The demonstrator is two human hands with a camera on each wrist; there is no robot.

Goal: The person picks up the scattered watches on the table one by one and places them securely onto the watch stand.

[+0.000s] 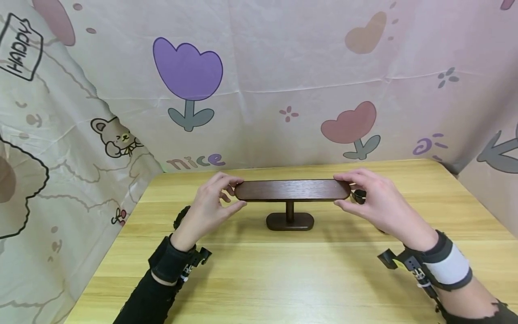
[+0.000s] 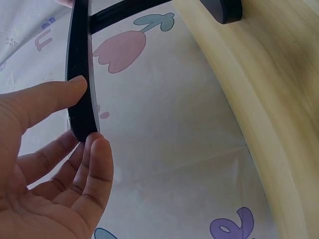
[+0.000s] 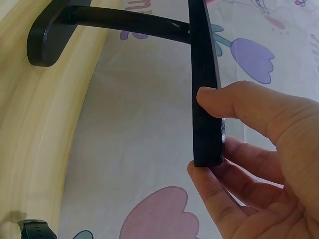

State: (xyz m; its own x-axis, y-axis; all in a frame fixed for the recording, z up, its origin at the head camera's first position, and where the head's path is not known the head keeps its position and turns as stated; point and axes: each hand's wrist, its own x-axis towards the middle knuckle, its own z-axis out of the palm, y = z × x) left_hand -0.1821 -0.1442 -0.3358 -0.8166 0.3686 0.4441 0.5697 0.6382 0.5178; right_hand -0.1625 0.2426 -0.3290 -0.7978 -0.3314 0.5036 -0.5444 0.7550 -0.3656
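Note:
A dark brown wooden T-shaped display stand (image 1: 292, 191) stands upright on the table, its long rounded top bar level on a short post above an oval base (image 1: 289, 222). At the bar's left end, my left hand (image 1: 208, 207) grips it, thumb pressed on the dark underside and fingertips at the rounded tip in the left wrist view. My right hand (image 1: 376, 202) holds the opposite end likewise, its thumb (image 3: 212, 101) on the underside and fingers round the tip. Behind the right hand, a black watch (image 3: 37, 229) shows partly.
The light wood table (image 1: 283, 279) ends at a printed cloth backdrop (image 1: 259, 130). Another cloth hangs along the left side. A black object (image 1: 180, 217) lies partly hidden behind the left wrist. Both wrists wear straps with small camera mounts.

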